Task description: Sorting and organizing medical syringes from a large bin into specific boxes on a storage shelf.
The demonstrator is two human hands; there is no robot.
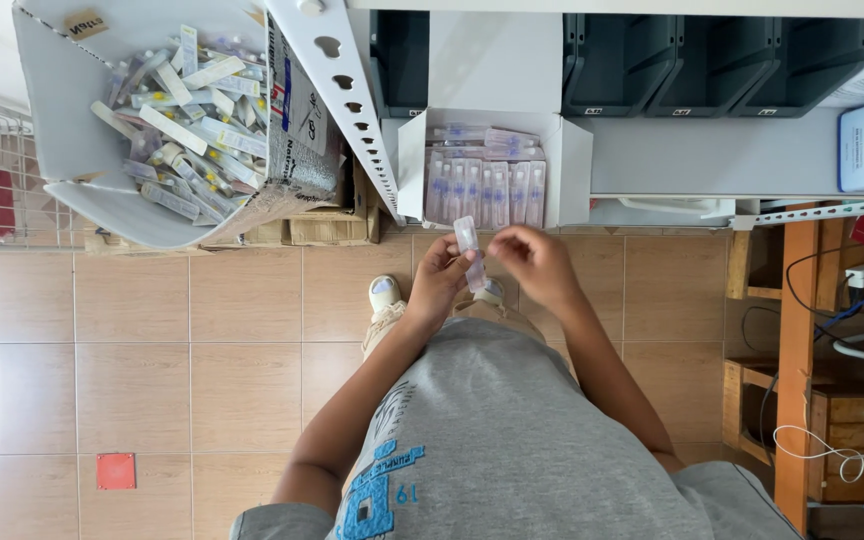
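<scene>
seen from above, looking straight down over a grey t-shirt (512, 430) to a tan tiled floor (152, 340). left hand (439, 283) and right hand (537, 262) raised close together in front of the chest, both closed on one small clear sealed packet (469, 250), held roughly upright between them: left fingers wrapped round its lower part, right fingertips pinching near its side, thumb curled in. just beyond the hands, an open white carton (492, 165) resting on a white shelf (652, 160), packed with a neat row of similar clear packets standing on edge, a few more lying across the back. further left, well apart from the hands, a large white cardboard box (72, 130) tilted open and heaped with loose wrapped packets (187, 110) in a jumble, some with yellow parts. a perforated white metal upright (347, 90) slanting between box and carton. dark grey plastic bins (712, 60) lined up along the shelf top at right. wooden frame (797, 350) and trailing white cables (842, 450) at the right edge. a small red square (116, 471) on the floor at lower left. two pale shoe tips (385, 294) visible below the hands.
</scene>
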